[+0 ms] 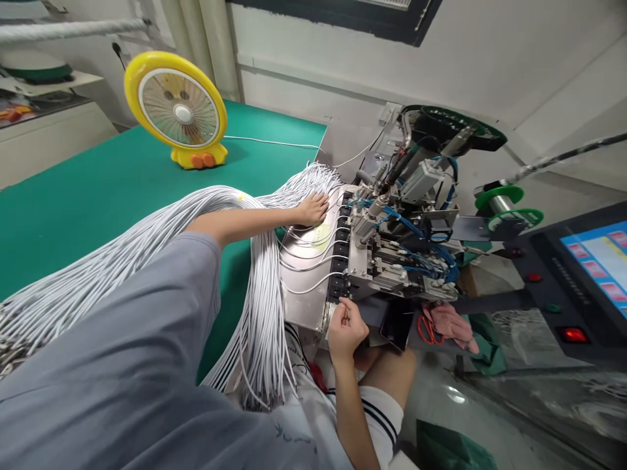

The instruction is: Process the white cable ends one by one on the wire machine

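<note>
My left hand [313, 209] lies palm down with its fingers stretched out at the far end of the metal plate [306, 303], beside the white cables [294, 186]. My left forearm crosses over a thick bundle of these cables [264, 281] that hangs toward my lap. Several single cables [313, 264] run across the plate into a row of black clamps [339, 254] on the machine [377, 241]. Near the front end of that row, my right hand [347, 326] is closed with its fingertips together; whatever they hold, if anything, is hidden.
A yellow fan [183, 114] stands on the green table [98, 170]. To the right are a wire spool [504, 205], a lit control screen [600, 261], red-handled scissors [428, 331], a pink cloth [453, 326] and a dark phone-like slab [398, 323].
</note>
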`<state>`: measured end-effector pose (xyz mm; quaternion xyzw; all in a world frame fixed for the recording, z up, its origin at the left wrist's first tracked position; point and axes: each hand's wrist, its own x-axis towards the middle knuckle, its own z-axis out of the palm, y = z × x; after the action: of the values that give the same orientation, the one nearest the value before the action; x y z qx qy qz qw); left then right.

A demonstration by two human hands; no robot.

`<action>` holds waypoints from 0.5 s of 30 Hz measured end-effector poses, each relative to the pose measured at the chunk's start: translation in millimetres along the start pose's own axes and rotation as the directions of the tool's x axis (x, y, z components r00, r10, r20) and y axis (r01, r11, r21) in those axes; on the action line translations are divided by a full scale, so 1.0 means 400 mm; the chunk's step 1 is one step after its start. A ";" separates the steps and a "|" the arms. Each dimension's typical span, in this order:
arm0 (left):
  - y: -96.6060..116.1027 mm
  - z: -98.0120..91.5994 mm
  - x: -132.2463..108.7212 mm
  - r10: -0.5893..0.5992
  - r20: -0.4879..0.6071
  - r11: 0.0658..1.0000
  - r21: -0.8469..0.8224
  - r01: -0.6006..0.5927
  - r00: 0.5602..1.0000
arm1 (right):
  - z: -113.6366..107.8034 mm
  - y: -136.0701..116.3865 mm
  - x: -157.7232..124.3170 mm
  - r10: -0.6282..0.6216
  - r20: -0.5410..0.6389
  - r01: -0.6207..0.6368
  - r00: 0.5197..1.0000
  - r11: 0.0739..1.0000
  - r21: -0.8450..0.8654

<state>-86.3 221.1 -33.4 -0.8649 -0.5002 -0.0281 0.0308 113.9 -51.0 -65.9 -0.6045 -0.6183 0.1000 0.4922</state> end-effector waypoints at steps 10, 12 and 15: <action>-0.046 -0.022 0.216 -0.320 -0.012 0.945 -0.076 0.319 0.947 | -0.006 -0.009 0.005 -0.003 -0.021 0.003 1.000 1.000 -0.021; -0.049 -0.029 0.226 -0.354 -0.036 0.930 -0.113 0.349 0.934 | -0.009 -0.013 0.006 -0.020 -0.031 0.019 0.999 0.999 -0.033; -0.054 -0.039 0.217 -0.395 -0.080 0.910 -0.173 0.378 0.915 | -0.010 -0.010 0.003 -0.033 -0.027 0.032 0.999 0.999 -0.027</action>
<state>-62.0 305.7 -10.3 -0.7455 -0.6552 -0.1209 -0.0139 114.4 -53.0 -60.3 -0.6020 -0.6226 0.0756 0.4942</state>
